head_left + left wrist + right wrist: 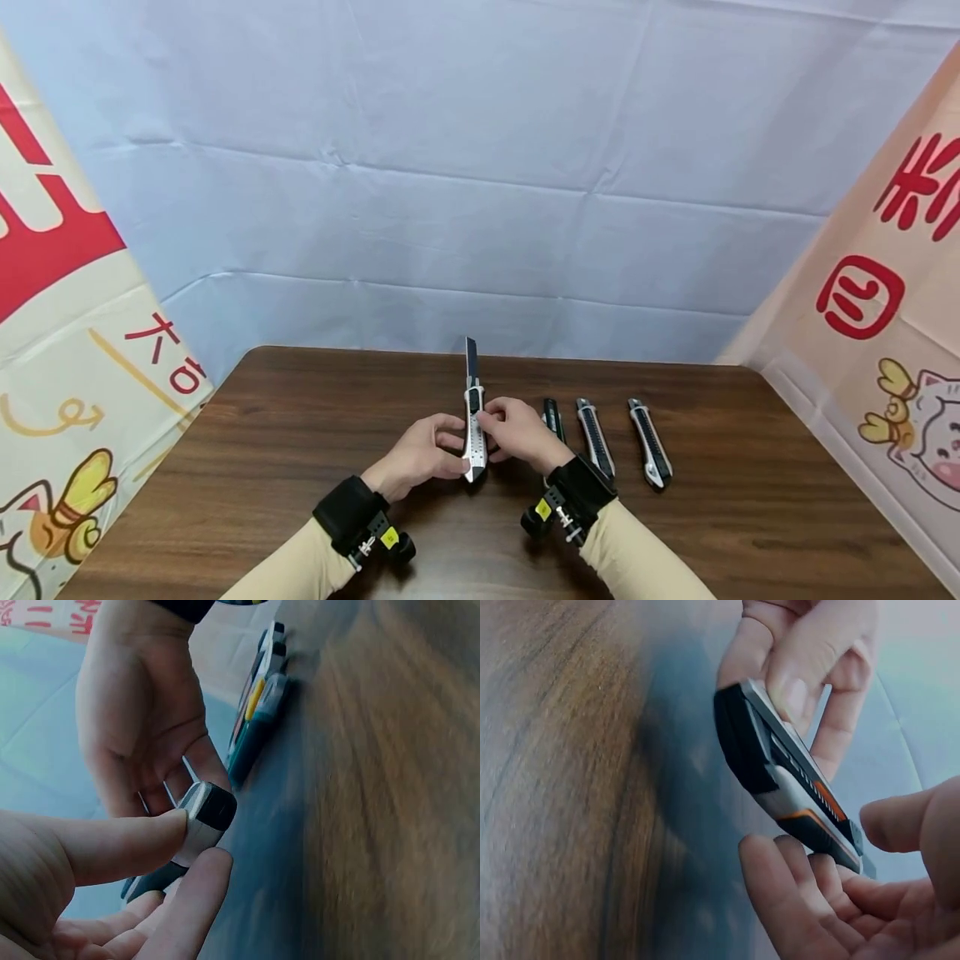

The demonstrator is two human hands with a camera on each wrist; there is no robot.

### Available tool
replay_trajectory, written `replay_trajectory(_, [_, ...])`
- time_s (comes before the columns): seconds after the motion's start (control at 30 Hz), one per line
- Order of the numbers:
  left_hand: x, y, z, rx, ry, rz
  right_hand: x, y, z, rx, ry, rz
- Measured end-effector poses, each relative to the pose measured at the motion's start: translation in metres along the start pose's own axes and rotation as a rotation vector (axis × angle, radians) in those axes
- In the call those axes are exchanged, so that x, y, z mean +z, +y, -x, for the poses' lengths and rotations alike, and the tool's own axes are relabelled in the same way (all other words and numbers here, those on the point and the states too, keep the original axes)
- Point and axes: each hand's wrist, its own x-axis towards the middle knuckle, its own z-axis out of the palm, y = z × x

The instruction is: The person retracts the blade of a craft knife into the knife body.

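Note:
A silver and black utility knife (475,433) is held between both hands above the table, its long blade (472,360) out and pointing away from me. My left hand (417,454) pinches the knife's near end between thumb and fingers. From the other side my right hand (522,431) grips the body farther up. In the right wrist view its thumb (892,823) is at the black slider (851,831), with the fingers curled below the body. Orange trim shows along the knife's side there.
Right of my hands, a dark green utility knife (553,419), partly hidden by the right hand, lies on the brown wooden table (285,433). Two silver and black utility knives (596,437) (651,443) lie beyond it. A pale cloth (480,167) hangs behind the table.

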Motion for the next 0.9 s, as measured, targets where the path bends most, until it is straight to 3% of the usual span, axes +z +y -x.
replay_trajectory(0.6, [0.017,0.004,0.007,0.015,-0.066,-0.025,-0.004,-0.001,0.003,0.045,0.128,-0.087])
replay_trajectory(0.9, [0.019,0.003,0.009,0.035,-0.120,-0.075,-0.004,0.001,0.008,0.043,0.134,-0.133])
